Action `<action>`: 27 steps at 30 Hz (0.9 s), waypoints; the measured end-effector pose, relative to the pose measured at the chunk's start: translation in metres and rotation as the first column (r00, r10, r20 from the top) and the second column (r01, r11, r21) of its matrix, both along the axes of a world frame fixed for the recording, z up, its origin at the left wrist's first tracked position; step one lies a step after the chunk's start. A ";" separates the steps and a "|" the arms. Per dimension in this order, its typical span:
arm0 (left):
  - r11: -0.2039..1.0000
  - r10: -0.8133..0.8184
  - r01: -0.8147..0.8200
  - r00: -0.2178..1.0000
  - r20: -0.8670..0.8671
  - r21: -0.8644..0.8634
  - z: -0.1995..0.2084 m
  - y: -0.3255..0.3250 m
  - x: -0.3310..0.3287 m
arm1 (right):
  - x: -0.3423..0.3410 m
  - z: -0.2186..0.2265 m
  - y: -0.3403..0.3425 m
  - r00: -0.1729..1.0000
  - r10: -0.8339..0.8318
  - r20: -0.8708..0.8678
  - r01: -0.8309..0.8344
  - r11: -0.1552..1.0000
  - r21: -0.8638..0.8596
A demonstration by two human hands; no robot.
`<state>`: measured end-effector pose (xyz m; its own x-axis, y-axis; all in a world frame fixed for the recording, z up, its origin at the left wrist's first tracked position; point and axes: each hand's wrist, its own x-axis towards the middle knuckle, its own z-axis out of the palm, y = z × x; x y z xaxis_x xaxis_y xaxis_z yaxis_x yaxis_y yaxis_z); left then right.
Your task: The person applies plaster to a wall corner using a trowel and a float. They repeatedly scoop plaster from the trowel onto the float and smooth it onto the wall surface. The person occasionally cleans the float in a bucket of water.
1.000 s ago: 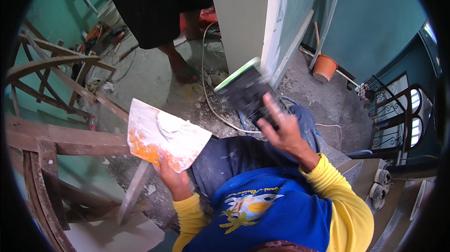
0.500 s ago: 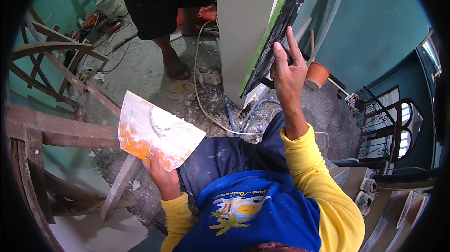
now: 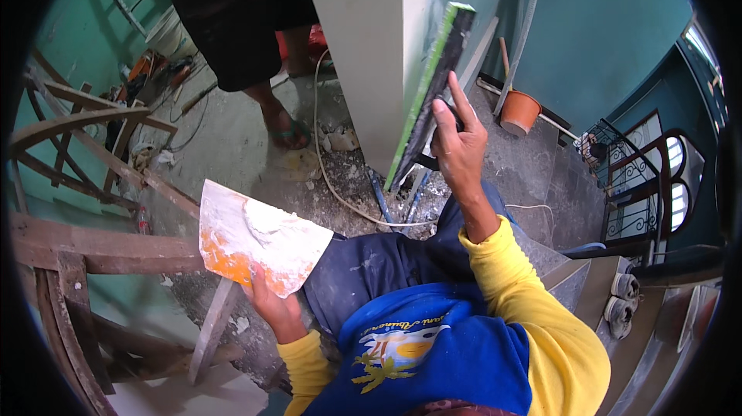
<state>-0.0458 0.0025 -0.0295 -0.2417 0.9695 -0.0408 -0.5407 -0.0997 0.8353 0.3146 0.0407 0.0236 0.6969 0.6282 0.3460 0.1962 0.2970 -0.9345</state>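
Note:
My left hand (image 3: 272, 306) grips the lower edge of an orange plastic plastering board (image 3: 220, 261), tilted above my left thigh. A mound of white plaster (image 3: 274, 224) and smears cover most of the board. My right hand (image 3: 461, 149) is closed around the handle of a long black plastering float (image 3: 427, 110) with a green edge, index finger stretched along its back. The float stands steeply tilted along the side face of a pale column (image 3: 352, 45). Its working face is turned away, so I cannot tell whether it touches the surface.
Another person's leg and sandalled foot (image 3: 286, 126) are beyond the column's left side. A pale cable (image 3: 328, 180) curves over the debris-strewn floor. Wooden frame pieces (image 3: 116, 246) crowd the left. An orange bucket (image 3: 520, 113) stands right, with steps (image 3: 587, 300) at lower right.
My right hand has brought the float lower along the column, and it is now steeper and more edge-on. The view has shifted slightly. The left hand still holds the loaded board.

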 end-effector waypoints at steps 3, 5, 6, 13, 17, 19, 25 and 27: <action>1.000 -0.009 0.009 1.000 -0.014 0.011 -0.002 0.002 0.002 | -0.014 0.021 0.006 0.996 0.015 0.086 -0.019 0.999 0.042; 1.000 0.002 -0.002 0.999 -0.036 0.013 -0.003 0.002 0.002 | -0.016 0.025 0.012 0.988 -0.038 0.153 0.026 0.997 0.078; 1.000 0.015 -0.014 0.999 -0.039 0.016 -0.003 0.001 0.002 | -0.016 0.030 0.015 0.981 -0.067 0.184 0.050 0.994 0.097; 1.000 -0.002 0.002 0.999 0.039 0.003 -0.008 0.000 -0.004 | 0.048 0.075 0.050 0.956 -0.179 0.233 0.145 0.977 0.157; 0.999 0.001 -0.002 1.000 0.013 0.053 -0.001 0.001 0.001 | 0.071 0.097 0.048 0.996 -0.086 0.001 0.086 0.995 0.047; 0.999 -0.012 0.010 0.999 0.032 0.052 0.000 0.004 0.002 | 0.047 0.102 0.032 0.992 -0.075 0.098 0.063 0.991 0.120; 0.998 -0.026 0.027 0.999 -0.023 0.048 -0.006 0.009 0.004 | 0.005 0.084 0.025 0.981 -0.068 0.181 0.064 0.998 0.029; 0.998 -0.063 0.062 0.997 0.037 0.030 -0.010 0.012 0.007 | 0.018 0.021 0.021 0.980 -0.094 0.174 0.108 0.992 -0.070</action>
<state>-0.0393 0.0141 -0.0391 -0.1791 0.9836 -0.0207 -0.5780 -0.0882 0.8112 0.3327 0.0617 0.0451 0.6936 0.5873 0.4172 0.3795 0.1944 -0.9045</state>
